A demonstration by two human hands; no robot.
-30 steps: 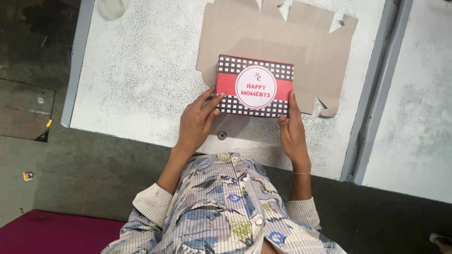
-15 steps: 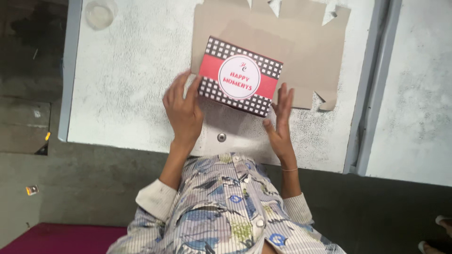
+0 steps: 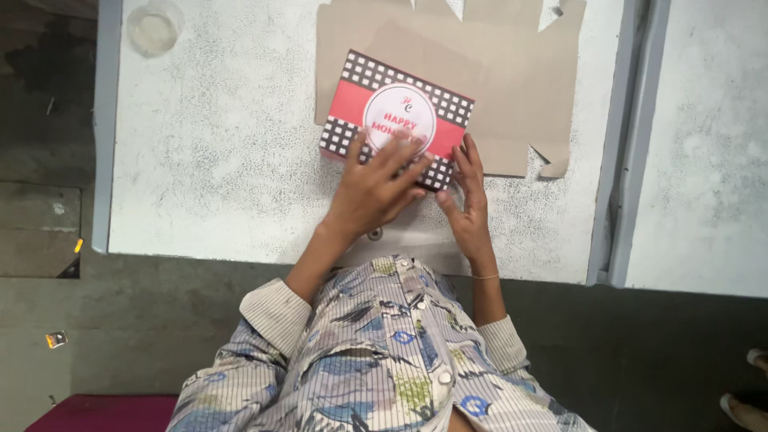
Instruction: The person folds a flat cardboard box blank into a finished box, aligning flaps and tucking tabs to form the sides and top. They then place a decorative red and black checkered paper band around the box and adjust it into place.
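Note:
A flat rectangular box (image 3: 376,100) with a black-and-white checked pattern, a red band and a white round label lies tilted on the white speckled table (image 3: 216,168). My left hand (image 3: 376,188) rests flat on its near half, fingers spread over the label. My right hand (image 3: 466,196) touches the box's near right corner with its fingers extended. The box sits partly on a sheet of brown die-cut cardboard (image 3: 512,80) spread flat behind it.
A clear round lid or cup (image 3: 154,28) stands at the table's far left corner. A grey metal rail (image 3: 632,144) borders the table on the right, with another white surface (image 3: 712,144) beyond. Dark floor lies below the near edge.
The box has shifted away from me and tilted. My left hand moved from the box's left edge onto its top face; my right hand stayed at the right corner.

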